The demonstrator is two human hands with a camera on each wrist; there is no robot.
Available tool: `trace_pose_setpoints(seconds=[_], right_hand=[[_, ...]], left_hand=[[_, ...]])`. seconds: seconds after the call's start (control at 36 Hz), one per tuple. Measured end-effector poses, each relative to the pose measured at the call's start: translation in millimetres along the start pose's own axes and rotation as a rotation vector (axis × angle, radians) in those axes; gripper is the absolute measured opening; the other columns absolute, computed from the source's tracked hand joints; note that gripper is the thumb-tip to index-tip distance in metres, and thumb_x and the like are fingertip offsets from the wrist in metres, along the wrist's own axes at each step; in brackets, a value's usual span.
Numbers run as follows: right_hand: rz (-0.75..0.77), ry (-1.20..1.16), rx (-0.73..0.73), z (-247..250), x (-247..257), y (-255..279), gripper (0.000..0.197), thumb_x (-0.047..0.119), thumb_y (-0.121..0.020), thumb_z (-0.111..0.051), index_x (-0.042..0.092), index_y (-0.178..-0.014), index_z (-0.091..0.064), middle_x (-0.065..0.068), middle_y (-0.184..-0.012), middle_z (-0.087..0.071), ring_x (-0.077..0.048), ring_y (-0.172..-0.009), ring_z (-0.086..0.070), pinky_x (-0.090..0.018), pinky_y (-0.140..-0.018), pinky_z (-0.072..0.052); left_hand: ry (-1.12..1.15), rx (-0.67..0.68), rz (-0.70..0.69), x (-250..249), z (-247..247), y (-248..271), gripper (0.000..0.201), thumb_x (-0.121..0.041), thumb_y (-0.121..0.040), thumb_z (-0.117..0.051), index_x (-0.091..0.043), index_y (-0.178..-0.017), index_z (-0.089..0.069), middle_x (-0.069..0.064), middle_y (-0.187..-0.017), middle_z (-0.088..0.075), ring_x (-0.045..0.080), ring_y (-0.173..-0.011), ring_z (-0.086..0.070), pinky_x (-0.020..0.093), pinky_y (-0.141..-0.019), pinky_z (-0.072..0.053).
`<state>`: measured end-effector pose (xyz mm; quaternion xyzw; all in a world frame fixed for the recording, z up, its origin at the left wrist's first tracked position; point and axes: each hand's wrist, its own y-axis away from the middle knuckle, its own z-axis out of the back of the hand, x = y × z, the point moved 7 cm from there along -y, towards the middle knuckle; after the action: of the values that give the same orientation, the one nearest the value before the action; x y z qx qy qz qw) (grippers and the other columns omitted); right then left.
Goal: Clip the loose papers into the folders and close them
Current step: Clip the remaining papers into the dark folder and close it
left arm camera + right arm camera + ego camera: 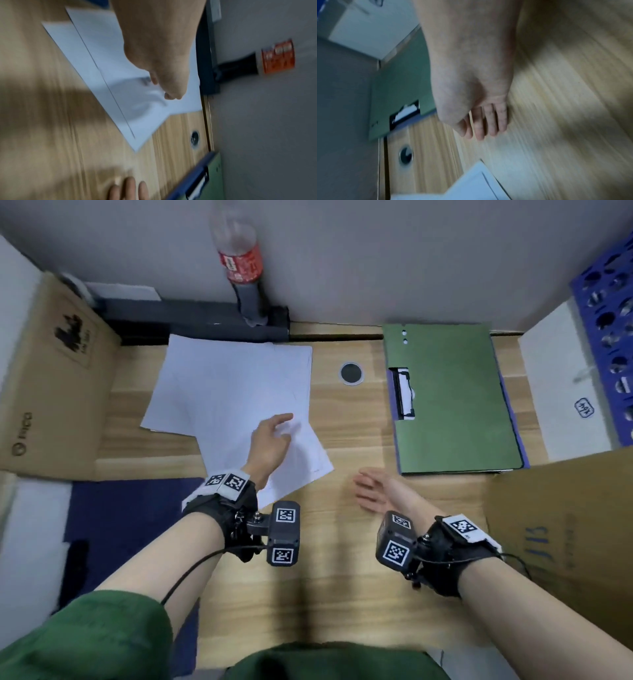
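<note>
Both open, left hand (270, 441) touching papers (229, 385)

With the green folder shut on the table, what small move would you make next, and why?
Probably the right hand should flip open the green folder. It lies shut, so no sheet can be clipped yet; that hand rests flat and empty on the table near its corner, while the left hand has its fingertips on the top sheet.
</note>
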<state>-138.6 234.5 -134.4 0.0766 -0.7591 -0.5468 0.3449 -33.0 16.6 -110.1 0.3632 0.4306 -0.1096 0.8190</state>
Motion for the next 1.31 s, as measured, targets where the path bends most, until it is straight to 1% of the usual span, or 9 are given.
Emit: trace_pose_setpoints(seconds=[0.11,0.28,0.44,0.58,0.69,0.81,0.97,1.14,1.31], right_hand=[[0.079,0.09,-0.049,-26.8,4.0,-8.0,0.014,0.019,-0.095,-0.054,0.02,-0.109,-0.057,0.005,-0.099,-0.062,-0.008,-0.09,-0.057,-0.029,-0.085,-0.046],[0.132,0.24,-0.07,-76.0,6.3,-11.1,0.048,0.015,-0.097,-0.05,0.012,-0.142,-0.036,-0.004,-0.114,-0.049,-0.014,-0.111,-0.044,-0.04,-0.111,-0.035],[0.141,0.351,-0.099,-102.6,4.0,-7.7,0.028,0.007,-0.096,-0.045,0.022,-0.121,-0.048,0.008,-0.085,-0.055,-0.007,-0.073,-0.049,-0.032,-0.086,-0.046],[0.1,0.403,-0.122,-101.1,-10.5,0.6,0.043,0.01,-0.095,-0.047,0.019,-0.137,-0.042,0.0,-0.132,-0.051,-0.019,-0.121,-0.046,-0.046,-0.094,-0.042],[0.094,0.384,-0.162,-85.6,-19.6,7.5,0.042,0.011,-0.095,-0.048,0.015,-0.137,-0.041,-0.001,-0.121,-0.051,-0.019,-0.111,-0.047,-0.044,-0.097,-0.042],[0.111,0.351,-0.225,-59.5,-21.5,13.1,0.04,0.011,-0.095,-0.049,0.013,-0.134,-0.042,0.001,-0.103,-0.055,-0.017,-0.099,-0.047,-0.036,-0.09,-0.045],[0.113,0.266,-0.309,-24.2,-14.9,30.4,0.055,0.011,-0.094,-0.054,0.014,-0.145,-0.033,-0.011,-0.128,-0.049,-0.025,-0.125,-0.048,-0.044,-0.107,-0.039],[0.102,0.282,-0.273,3.3,-6.9,31.1,0.038,0.012,-0.094,-0.054,0.018,-0.131,-0.049,-0.004,-0.125,-0.049,-0.019,-0.121,-0.044,-0.039,-0.105,-0.041],[0.083,0.291,-0.238,16.3,1.7,23.6,0.026,0.018,-0.095,-0.053,0.025,-0.12,-0.055,0.0,-0.122,-0.05,-0.014,-0.117,-0.044,-0.034,-0.098,-0.042]], left_hand=[[-0.118,-0.198,-0.012,35.6,65.8,8.0,0.04,-0.008,-0.092,-0.054,-0.015,-0.131,-0.057,0.011,-0.148,-0.039,0.022,-0.138,-0.037,0.039,-0.114,-0.03],[-0.093,-0.109,0.177,93.5,105.9,26.5,0.06,-0.003,-0.093,-0.048,-0.018,-0.149,-0.032,0.006,-0.159,-0.012,0.02,-0.146,-0.015,0.022,-0.104,-0.025],[0.23,0.003,0.213,90.7,94.3,44.8,0.066,-0.005,-0.091,-0.053,-0.018,-0.15,-0.027,0.003,-0.152,-0.032,0.02,-0.142,-0.03,0.029,-0.113,-0.027],[0.416,0.037,0.238,95.8,78.3,54.1,0.055,-0.003,-0.085,-0.053,-0.019,-0.137,-0.044,-0.005,-0.131,-0.056,0.018,-0.121,-0.055,0.044,-0.103,-0.046],[0.436,0.118,0.249,99.3,63.4,55.7,0.055,-0.001,-0.091,-0.051,-0.017,-0.142,-0.037,0.002,-0.132,-0.057,0.018,-0.114,-0.059,0.031,-0.087,-0.055],[0.288,0.11,0.199,97.5,65.8,45.0,0.046,-0.004,-0.093,-0.05,-0.014,-0.138,-0.043,0.003,-0.13,-0.052,0.016,-0.112,-0.054,0.022,-0.079,-0.051],[-0.17,0.037,0.068,87.2,79.1,11.8,0.053,-0.019,-0.079,-0.054,-0.016,-0.132,-0.05,0.009,-0.149,-0.028,0.031,-0.14,-0.025,0.044,-0.114,-0.03],[-0.336,0.093,-0.008,64.5,65.6,-5.3,0.072,-0.013,-0.089,-0.054,-0.019,-0.152,-0.02,0.008,-0.161,0.013,0.027,-0.148,0.017,0.044,-0.121,-0.003],[-0.608,0.181,-0.029,57.7,47.5,-9.3,0.068,-0.018,-0.093,-0.045,-0.032,-0.153,-0.016,0.007,-0.161,0.014,0.038,-0.144,0.022,0.045,-0.119,0.004]])
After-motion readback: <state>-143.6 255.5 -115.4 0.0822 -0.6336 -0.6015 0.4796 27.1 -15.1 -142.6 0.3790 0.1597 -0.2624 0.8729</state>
